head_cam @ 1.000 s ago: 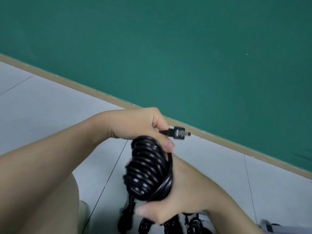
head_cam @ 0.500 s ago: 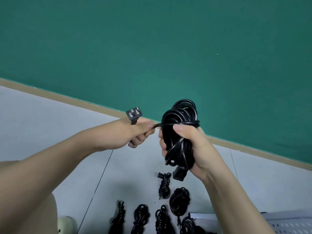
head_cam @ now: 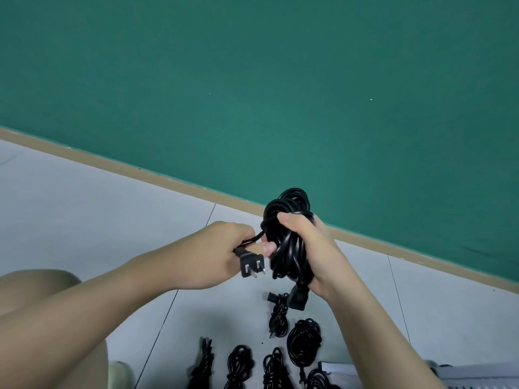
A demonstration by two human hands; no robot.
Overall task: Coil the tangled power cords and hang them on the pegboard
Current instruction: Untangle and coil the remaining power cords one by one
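My right hand (head_cam: 311, 248) grips a coiled black power cord (head_cam: 286, 234), held upright in front of the green wall, fingers wrapped round its middle. The cord's socket end (head_cam: 298, 300) hangs below that hand. My left hand (head_cam: 224, 254) holds the cord's free end just behind the two-prong plug (head_cam: 252, 266), which points down and toward me. A short stretch of cord runs from the left hand across to the coil.
Several coiled black cords (head_cam: 304, 342) lie on the grey tiled floor (head_cam: 84, 209) below my hands. A white perforated board (head_cam: 483, 377) shows at the bottom right corner. My knee (head_cam: 36, 287) is at the lower left. A tan baseboard (head_cam: 140, 167) runs under the wall.
My left hand turned the plug from pointing up to hanging down below the fist and brought it closer to the coil. Both hands sit slightly lower and further right in view.
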